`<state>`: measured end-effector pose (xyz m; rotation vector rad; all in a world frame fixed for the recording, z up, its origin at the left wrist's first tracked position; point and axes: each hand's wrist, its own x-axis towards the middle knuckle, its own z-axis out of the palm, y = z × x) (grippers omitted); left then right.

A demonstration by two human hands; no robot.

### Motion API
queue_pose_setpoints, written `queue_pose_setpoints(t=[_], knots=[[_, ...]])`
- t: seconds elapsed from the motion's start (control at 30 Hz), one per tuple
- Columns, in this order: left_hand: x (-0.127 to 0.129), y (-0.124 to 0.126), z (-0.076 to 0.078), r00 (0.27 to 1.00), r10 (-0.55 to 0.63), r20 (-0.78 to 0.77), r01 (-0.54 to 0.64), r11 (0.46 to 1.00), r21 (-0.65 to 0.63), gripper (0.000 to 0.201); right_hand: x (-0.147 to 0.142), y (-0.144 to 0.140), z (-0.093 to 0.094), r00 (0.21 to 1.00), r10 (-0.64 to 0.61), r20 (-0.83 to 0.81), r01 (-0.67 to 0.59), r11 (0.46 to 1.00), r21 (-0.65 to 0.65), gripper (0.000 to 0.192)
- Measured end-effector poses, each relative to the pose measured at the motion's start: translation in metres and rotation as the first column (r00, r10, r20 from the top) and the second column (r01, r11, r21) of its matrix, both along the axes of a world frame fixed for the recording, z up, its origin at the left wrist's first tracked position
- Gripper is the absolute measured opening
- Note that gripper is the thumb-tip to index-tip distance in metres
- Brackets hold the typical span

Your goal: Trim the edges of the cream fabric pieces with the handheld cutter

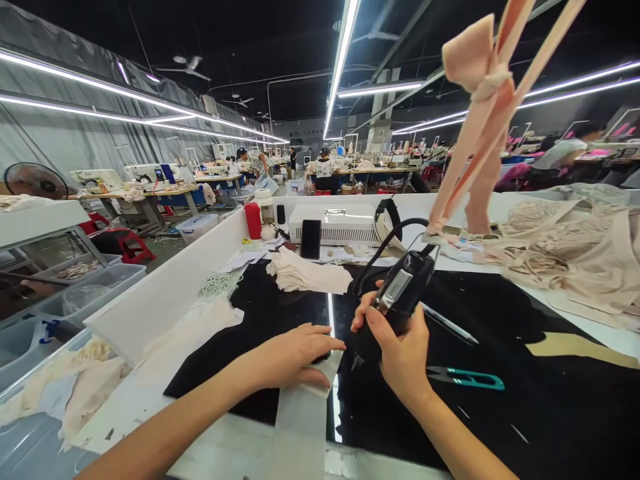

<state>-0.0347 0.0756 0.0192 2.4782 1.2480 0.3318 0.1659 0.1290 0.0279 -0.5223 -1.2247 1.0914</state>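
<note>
My right hand grips a black corded hand tool with a metal plate on its side, tip pointing down at the black work surface. Its black cable loops up behind it. My left hand lies flat, fingers pressing a pale translucent fabric strip that runs toward the table's near edge. Both hands sit close together at the strip's far end. Teal thread snips lie just right of my right wrist.
A stack of cream fabric pieces, a phone, a white box machine and a red bottle stand at the back. Beige garments pile up at the right; beige straps hang overhead. Plastic bins sit left. Other workers sit far off.
</note>
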Motion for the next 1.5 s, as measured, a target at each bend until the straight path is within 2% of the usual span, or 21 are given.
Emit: queue_pose_setpoints(t=[0.13,0.33,0.5,0.67,0.8,1.03,1.23,1.43,1.5], knots=[[0.001,0.002,0.002,0.999,-0.032,-0.024,0.030,0.996,-0.090,0.072,-0.004,-0.003,0.003,1.000,0.010,-0.015,-0.010,1.000,-0.001,0.034],[-0.001,0.002,-0.002,0.999,-0.032,-0.008,0.031,0.991,-0.131,0.070,-0.011,-0.005,0.003,0.999,0.039,-0.019,-0.039,0.999,0.001,0.028],[-0.003,-0.004,-0.001,1.000,0.006,-0.014,-0.007,0.993,-0.119,0.057,-0.019,-0.008,0.004,0.999,0.048,-0.020,-0.047,0.999,0.012,0.024],[-0.004,-0.010,0.000,0.999,0.040,-0.036,-0.044,0.991,-0.123,0.062,-0.026,-0.011,0.007,0.999,0.042,-0.011,-0.041,0.999,0.008,0.023],[-0.004,-0.012,0.001,0.999,0.035,-0.035,-0.039,0.992,-0.124,0.057,-0.028,-0.012,0.005,1.000,0.029,0.001,-0.029,1.000,0.004,0.023],[-0.003,-0.011,0.001,0.999,0.029,-0.040,-0.034,0.993,-0.110,0.060,-0.032,-0.014,0.001,0.999,0.034,0.010,-0.034,0.999,-0.002,0.028],[-0.003,-0.010,0.001,0.997,-0.010,-0.072,0.005,0.997,-0.076,0.050,-0.037,-0.017,0.000,0.998,0.067,0.009,-0.067,0.998,-0.005,0.033],[-0.003,-0.010,0.003,0.998,-0.021,-0.055,0.018,0.998,-0.055,0.065,-0.041,-0.020,-0.003,0.996,0.088,0.020,-0.088,0.996,0.003,0.033],[-0.003,-0.010,0.004,0.998,-0.018,-0.056,0.015,0.998,-0.055,0.063,-0.041,-0.020,-0.002,0.996,0.088,0.020,-0.088,0.996,0.004,0.034]])
